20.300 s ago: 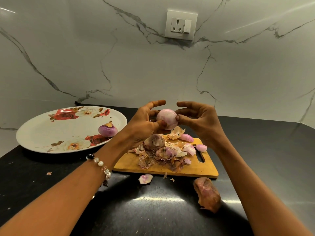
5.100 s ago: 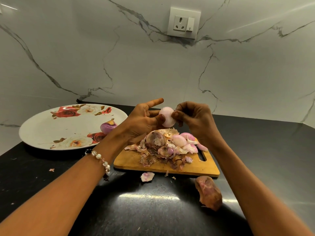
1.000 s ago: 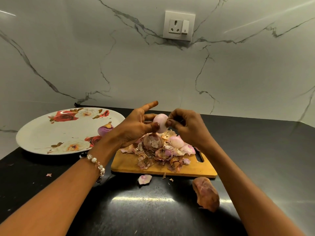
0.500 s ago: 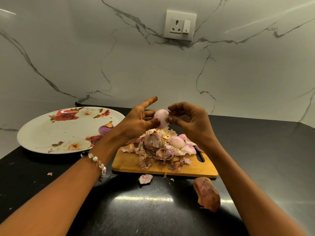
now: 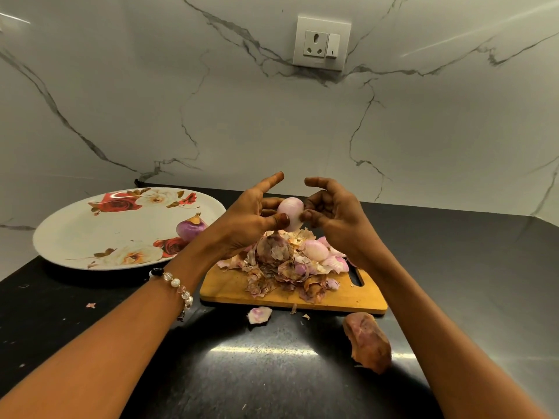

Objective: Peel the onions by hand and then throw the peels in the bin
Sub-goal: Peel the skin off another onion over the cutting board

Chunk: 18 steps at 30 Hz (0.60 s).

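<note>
**Peeled onion held up over the heap of skins**

The person is holding a pale pink, peeled onion (image 5: 289,216) up in the air between both hands, just above the wooden cutting board (image 5: 290,293). The left hand (image 5: 248,223) is gripping it with the thumb pressing on its near side and curled fingers behind it, while the index finger is sticking out straight and upward. The right hand (image 5: 334,216) is pinching the onion's right side with thumb and curled fingertips, its index finger arching over the top without touching. A beaded bracelet (image 5: 177,287) is sitting on the left wrist.

Below the hands, a pile of onion peels (image 5: 284,269) is covering the far part of the board, with a second peeled onion (image 5: 315,250) lying among the skins. The board is resting on the black table (image 5: 272,373), its handle slot pointing right. One small pink peel scrap (image 5: 259,314) is lying on the table just in front of the board, and a large brownish peel (image 5: 367,341) is lying near its front right corner.

To the left, a white plate with a rose pattern (image 5: 90,231) is carrying one purple unpeeled onion (image 5: 191,229) near its right edge. A wall socket (image 5: 321,42) is showing on the marble wall behind.
</note>
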Motion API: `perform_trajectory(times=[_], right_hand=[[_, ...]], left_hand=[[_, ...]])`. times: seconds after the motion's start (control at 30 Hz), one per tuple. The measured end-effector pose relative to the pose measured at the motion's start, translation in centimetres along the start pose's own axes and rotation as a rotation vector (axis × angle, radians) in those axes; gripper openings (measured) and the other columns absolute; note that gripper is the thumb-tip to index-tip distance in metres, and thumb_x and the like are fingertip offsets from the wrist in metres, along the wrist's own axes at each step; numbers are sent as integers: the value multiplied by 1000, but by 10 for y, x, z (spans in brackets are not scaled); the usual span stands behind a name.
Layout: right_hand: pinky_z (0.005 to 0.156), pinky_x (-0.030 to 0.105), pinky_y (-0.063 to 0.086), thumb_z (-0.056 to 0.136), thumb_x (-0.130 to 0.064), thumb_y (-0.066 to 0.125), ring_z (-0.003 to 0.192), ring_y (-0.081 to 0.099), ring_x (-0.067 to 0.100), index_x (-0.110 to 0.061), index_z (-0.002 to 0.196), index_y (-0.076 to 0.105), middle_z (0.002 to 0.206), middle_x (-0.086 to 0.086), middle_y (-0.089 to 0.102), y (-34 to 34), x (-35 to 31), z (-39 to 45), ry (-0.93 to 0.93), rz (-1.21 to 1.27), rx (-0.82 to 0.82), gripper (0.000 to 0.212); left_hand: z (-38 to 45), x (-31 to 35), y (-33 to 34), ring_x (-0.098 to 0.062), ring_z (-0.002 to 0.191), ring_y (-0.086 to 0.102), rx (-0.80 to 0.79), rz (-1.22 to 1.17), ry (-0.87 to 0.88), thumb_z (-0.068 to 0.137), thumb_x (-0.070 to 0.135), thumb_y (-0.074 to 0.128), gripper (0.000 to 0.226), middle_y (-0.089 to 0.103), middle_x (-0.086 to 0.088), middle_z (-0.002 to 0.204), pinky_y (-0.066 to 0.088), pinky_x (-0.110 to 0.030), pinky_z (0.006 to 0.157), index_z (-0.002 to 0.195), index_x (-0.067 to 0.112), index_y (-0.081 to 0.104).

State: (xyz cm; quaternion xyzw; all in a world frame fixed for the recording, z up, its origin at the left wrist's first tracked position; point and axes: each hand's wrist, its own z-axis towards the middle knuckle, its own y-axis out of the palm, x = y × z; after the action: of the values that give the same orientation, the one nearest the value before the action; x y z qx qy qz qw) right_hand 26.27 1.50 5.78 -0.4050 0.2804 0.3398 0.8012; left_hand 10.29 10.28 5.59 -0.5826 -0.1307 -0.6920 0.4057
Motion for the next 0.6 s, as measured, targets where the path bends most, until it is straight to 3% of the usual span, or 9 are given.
perform_trajectory(times=[0.1, 0.27, 0.43, 0.6], right_hand=[[78, 23, 56, 88, 13, 56, 84, 63, 13, -4, 142, 39, 88, 3, 58, -3, -2, -1, 12, 24, -14, 59], [76, 26, 56, 92, 13, 50, 78, 61, 11, -5, 136, 47, 84, 4, 56, -13, -2, -1, -52, 51, 22, 48], [88, 24, 56, 80, 4, 73, 97, 67, 15, -5, 124, 61, 106, 6, 67, -1, 0, -1, -228, -138, 87, 46], [84, 15, 54, 77, 4, 77, 85, 68, 14, -4, 119, 65, 92, 0, 68, 6, 5, -1, -341, -264, 166, 45]], left_hand=[[-1, 0, 2, -26, 117, 59, 7, -25, -14, 84, -1, 64, 85, 57, -15, 132, 46, -46, 100, 151, 22, 17], [1, 1, 4, -28, 123, 54, 51, -28, -20, 84, 5, 66, 85, 57, -14, 132, 39, -52, 106, 151, 23, 17], [1, 0, 3, -26, 114, 60, 68, -46, -30, 82, 5, 67, 86, 59, -16, 129, 46, -49, 100, 151, 22, 18], [0, 0, 4, -21, 102, 65, 77, -68, -40, 82, 9, 68, 85, 61, -18, 125, 52, -41, 91, 151, 22, 19]])
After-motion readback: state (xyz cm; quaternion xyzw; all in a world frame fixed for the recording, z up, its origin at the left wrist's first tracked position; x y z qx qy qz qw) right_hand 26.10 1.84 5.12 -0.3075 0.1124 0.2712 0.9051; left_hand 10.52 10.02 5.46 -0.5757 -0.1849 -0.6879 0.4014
